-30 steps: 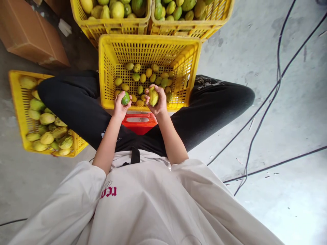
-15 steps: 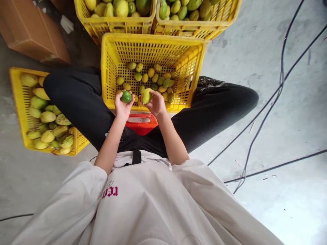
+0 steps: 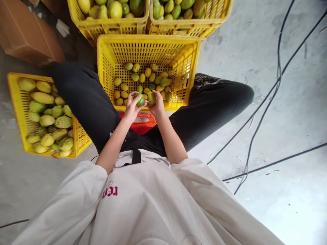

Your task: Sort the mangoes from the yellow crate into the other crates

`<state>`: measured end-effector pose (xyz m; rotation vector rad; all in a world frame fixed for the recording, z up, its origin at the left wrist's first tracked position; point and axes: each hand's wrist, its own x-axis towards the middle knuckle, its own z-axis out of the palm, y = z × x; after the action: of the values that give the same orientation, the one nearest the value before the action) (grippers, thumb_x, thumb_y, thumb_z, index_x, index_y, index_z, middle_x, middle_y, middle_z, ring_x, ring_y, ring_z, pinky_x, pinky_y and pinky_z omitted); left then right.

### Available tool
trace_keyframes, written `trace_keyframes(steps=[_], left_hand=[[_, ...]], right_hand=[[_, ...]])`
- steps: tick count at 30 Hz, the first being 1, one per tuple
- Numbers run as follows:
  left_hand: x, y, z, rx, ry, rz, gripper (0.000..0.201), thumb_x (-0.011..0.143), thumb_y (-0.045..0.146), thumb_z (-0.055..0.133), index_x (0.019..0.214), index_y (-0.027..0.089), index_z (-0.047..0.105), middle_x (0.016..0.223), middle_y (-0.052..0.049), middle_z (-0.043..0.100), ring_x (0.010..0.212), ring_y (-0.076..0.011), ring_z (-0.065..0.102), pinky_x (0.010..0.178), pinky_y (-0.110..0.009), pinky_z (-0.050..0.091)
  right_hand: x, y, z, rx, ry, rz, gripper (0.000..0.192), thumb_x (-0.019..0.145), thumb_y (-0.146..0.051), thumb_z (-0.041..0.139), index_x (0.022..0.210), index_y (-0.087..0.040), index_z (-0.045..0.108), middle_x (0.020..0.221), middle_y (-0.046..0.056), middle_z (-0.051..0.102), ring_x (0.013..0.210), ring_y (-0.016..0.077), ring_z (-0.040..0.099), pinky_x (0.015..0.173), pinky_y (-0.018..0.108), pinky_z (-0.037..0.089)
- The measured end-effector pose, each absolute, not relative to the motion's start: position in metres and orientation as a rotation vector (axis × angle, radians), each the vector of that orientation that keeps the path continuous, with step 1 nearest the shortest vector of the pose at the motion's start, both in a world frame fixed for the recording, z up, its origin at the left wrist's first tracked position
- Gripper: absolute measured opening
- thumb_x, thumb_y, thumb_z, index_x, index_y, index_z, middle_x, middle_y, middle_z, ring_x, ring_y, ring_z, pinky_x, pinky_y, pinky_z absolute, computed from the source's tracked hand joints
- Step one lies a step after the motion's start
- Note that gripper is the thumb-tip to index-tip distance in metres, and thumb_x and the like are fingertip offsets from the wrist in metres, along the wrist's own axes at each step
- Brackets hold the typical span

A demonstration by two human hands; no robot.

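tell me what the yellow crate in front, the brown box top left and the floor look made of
The yellow crate looks like moulded plastic, slightly glossy, with walls and base of regular grid holes. The brown box seems to be cardboard: matt, flat panels with folded edges. The floor looks like bare concrete, dull grey with stains and scuffs. All judged by look alone.

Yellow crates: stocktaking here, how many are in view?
4: middle crate between the knees, side crate by the left leg, two full crates behind, partly cut off.
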<state>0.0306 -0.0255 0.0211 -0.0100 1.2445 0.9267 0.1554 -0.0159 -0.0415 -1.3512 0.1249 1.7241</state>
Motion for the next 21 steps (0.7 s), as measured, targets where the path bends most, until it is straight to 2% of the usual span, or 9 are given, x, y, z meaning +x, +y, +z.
trace_keyframes(steps=[2, 5, 9, 12, 15, 18, 21], left_hand=[[0.031, -0.026, 0.023, 0.011, 1.248, 0.912, 0.038, 0.093, 0.033, 0.094, 0.113, 0.028, 0.062, 0.100, 0.000, 0.081, 0.098, -0.0189, 0.087, 0.084, -0.024, 0.064], [0.027, -0.024, 0.020, 0.017, 1.270, 0.949, 0.031, 0.098, 0.038, 0.089, 0.108, 0.027, 0.062, 0.097, -0.001, 0.082, 0.088, -0.0160, 0.083, 0.073, -0.020, 0.059], [0.018, -0.020, 0.013, -0.037, 1.275, 1.048, 0.028, 0.103, 0.054, 0.073, 0.106, 0.026, 0.067, 0.096, -0.004, 0.080, 0.091, -0.0173, 0.082, 0.075, -0.022, 0.062], [0.014, -0.020, 0.012, -0.044, 1.232, 1.115, 0.033, 0.104, 0.056, 0.063, 0.112, 0.026, 0.071, 0.102, -0.007, 0.080, 0.107, -0.0228, 0.082, 0.090, -0.029, 0.068], [0.011, -0.021, 0.011, -0.036, 1.210, 1.143, 0.029, 0.103, 0.050, 0.063, 0.115, 0.026, 0.072, 0.105, -0.008, 0.081, 0.117, -0.0260, 0.082, 0.100, -0.036, 0.070], [0.008, -0.019, 0.010, -0.059, 1.219, 1.138, 0.025, 0.104, 0.047, 0.064, 0.113, 0.024, 0.072, 0.104, -0.008, 0.081, 0.117, -0.0256, 0.083, 0.102, -0.036, 0.071], [0.007, -0.017, 0.011, -0.079, 1.234, 1.110, 0.021, 0.106, 0.043, 0.067, 0.109, 0.022, 0.072, 0.104, -0.006, 0.081, 0.111, -0.0223, 0.084, 0.095, -0.030, 0.070]], right_hand=[[0.154, -0.013, -0.031, -1.354, 0.195, 1.678, 0.047, 0.096, -0.068, 0.076, 0.093, -0.030, 0.049, 0.072, -0.004, 0.061, 0.081, 0.0237, 0.077, 0.060, 0.031, 0.066], [0.149, -0.008, -0.015, -1.258, 0.199, 1.700, 0.037, 0.100, -0.064, 0.067, 0.096, -0.030, 0.052, 0.080, 0.000, 0.068, 0.098, 0.0294, 0.080, 0.071, 0.041, 0.073], [0.141, -0.005, -0.003, -1.121, 0.142, 1.690, 0.024, 0.099, -0.050, 0.060, 0.108, -0.028, 0.055, 0.101, 0.004, 0.078, 0.110, 0.0293, 0.082, 0.082, 0.044, 0.075], [0.143, -0.004, -0.002, -1.133, 0.101, 1.708, 0.029, 0.098, -0.052, 0.067, 0.111, -0.028, 0.060, 0.100, 0.005, 0.078, 0.108, 0.0295, 0.084, 0.076, 0.040, 0.075], [0.149, -0.005, -0.003, -1.195, 0.088, 1.702, 0.036, 0.096, -0.057, 0.080, 0.108, -0.028, 0.062, 0.090, 0.001, 0.073, 0.093, 0.0242, 0.083, 0.068, 0.031, 0.072], [0.153, -0.008, -0.004, -1.234, 0.093, 1.704, 0.034, 0.098, -0.054, 0.083, 0.105, -0.029, 0.061, 0.088, -0.002, 0.071, 0.084, 0.0194, 0.080, 0.061, 0.024, 0.066], [0.148, -0.009, -0.002, -1.239, 0.065, 1.747, 0.032, 0.099, -0.049, 0.085, 0.105, -0.030, 0.061, 0.094, -0.001, 0.074, 0.083, 0.0185, 0.077, 0.055, 0.022, 0.060]])
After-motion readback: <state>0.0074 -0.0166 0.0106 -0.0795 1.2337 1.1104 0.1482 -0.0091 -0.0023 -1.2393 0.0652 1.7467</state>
